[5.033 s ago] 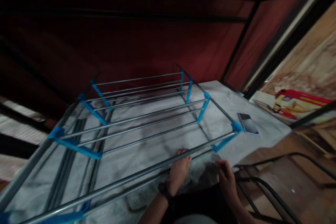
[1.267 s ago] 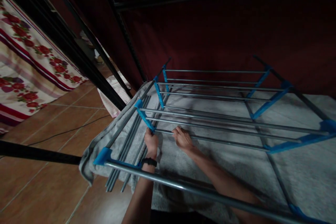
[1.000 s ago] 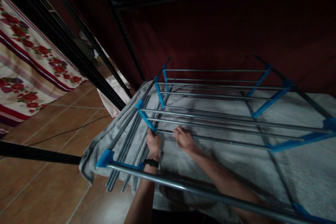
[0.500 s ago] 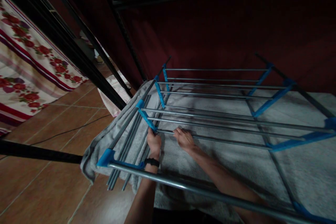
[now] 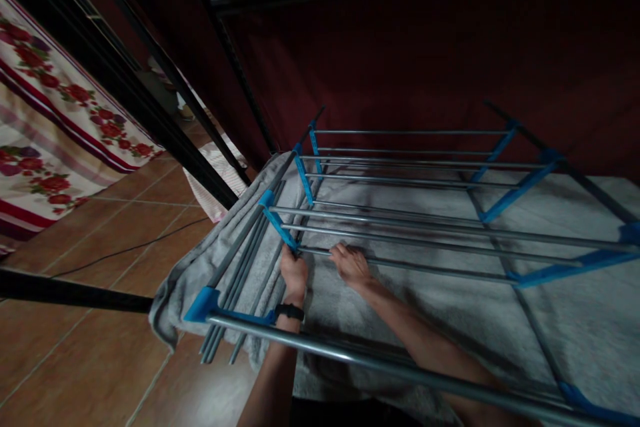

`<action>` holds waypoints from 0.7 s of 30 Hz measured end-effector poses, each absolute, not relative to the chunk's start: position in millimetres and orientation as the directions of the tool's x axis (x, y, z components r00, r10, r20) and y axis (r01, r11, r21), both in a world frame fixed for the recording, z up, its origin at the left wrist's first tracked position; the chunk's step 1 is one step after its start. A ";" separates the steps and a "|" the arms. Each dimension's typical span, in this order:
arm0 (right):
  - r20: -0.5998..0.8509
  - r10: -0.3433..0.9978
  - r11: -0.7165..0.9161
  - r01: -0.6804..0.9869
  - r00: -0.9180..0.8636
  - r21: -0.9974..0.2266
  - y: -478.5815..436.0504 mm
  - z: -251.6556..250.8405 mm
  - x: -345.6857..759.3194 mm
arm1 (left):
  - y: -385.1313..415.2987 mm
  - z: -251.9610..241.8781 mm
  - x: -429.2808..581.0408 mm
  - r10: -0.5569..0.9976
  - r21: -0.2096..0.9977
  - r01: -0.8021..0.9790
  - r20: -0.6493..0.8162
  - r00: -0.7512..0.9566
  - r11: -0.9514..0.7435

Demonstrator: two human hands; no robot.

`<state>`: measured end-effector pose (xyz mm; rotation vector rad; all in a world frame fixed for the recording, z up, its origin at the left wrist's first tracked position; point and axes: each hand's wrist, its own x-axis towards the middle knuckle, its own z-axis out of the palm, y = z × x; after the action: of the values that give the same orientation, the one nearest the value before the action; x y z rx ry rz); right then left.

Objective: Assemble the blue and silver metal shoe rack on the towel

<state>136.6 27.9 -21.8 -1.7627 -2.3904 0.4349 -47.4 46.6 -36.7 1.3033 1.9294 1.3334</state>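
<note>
A metal rack (image 5: 400,227) of thin silver rods and blue plastic connectors lies on a grey towel (image 5: 450,307). My left hand (image 5: 293,273), with a black wristband, is closed at the lower end of a blue connector (image 5: 279,227), where a thin rod (image 5: 425,269) meets it. My right hand (image 5: 351,265) is curled over that same rod a little to the right. Both forearms pass under a thick silver tube (image 5: 380,363) near me.
Loose grey rods (image 5: 235,280) lie along the towel's left edge. Brown floor tiles (image 5: 100,347) spread to the left, with a black cable. A floral cloth (image 5: 55,127) hangs at far left behind black bars (image 5: 150,93). A dark red wall (image 5: 400,47) stands behind.
Five seconds ago the view faced the rack's right end, with both hands near the front tube. Over the last second both hands have stayed at the rod and connector; only the view shifts slightly.
</note>
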 end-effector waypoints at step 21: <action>0.120 0.911 0.412 0.869 -0.394 -0.273 43.0 -31.2 143.6 | 63.8 -51.4 -54.0 0.879 0.841 0.525 0.145 -0.455 0.133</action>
<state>143.6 43.0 -31.2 -1.5608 -2.4193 0.2422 -54.0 63.8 -51.4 1.3521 2.0324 1.2524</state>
